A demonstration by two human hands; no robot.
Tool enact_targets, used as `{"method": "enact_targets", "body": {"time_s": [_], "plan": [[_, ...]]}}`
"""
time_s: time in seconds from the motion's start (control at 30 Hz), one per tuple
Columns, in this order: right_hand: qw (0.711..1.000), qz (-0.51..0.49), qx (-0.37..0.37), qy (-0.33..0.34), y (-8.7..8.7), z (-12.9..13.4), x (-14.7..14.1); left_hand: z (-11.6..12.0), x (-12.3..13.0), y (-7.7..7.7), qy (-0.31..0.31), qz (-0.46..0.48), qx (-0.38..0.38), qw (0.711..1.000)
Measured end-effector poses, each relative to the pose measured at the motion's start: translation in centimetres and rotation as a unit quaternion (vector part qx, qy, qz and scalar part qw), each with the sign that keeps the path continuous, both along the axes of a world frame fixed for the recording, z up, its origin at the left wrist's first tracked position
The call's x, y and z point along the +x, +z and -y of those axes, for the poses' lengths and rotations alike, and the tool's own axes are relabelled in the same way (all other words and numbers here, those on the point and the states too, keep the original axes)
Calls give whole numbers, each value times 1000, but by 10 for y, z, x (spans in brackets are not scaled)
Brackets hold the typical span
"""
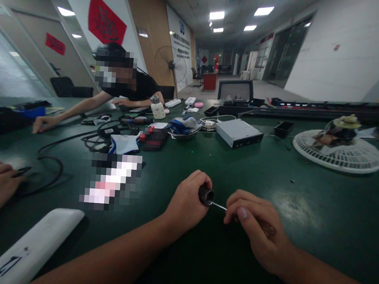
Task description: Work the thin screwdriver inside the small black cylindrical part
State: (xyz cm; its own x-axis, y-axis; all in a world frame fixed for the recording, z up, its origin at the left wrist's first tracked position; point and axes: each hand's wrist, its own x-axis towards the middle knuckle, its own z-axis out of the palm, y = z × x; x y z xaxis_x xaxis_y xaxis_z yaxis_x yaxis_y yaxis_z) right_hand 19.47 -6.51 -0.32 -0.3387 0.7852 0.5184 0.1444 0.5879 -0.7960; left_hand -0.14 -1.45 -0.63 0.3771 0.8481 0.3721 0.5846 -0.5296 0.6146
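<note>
My left hand (187,200) grips a black cylinder (206,196) with an open round end, and a thin metal rod (218,205) sticks out of it to the right. My right hand (255,229) closes its fingers around the far end of that rod, so the tip is hidden. Both hands are raised a little above the green table mat (287,235), close together near the bottom middle of the view. Whether the black cylinder is a tool handle or a small part is unclear.
A silver metal drive box (238,133) and a white fan grille (338,151) lie ahead to the right. Black cables (50,162) and a blurred object (112,182) lie to the left, with a white plastic bar (29,245) at lower left. A co-worker's hand (43,124) rests on the table.
</note>
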Motion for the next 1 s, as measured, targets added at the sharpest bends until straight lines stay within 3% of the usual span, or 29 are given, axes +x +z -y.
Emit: {"method": "enact_targets", "body": {"time_s": [0.23,0.43,0.67,0.87,1.0], "plan": [[998,-15,-1,-62,-3,0,-1,0,0,0,-4,5,5,1000],[1000,0,1,-10,-1,0,0,-1,0,-1,-8,5,5,1000],[998,-3,1,-63,-3,-1,-1,0,0,0,-1,5,-2,1000],[1000,21,17,-2,2,1,0,0,0,0,-4,3,1,1000],[999,14,11,-50,-1,0,0,0,1,-1,-2,0,5,1000]]}}
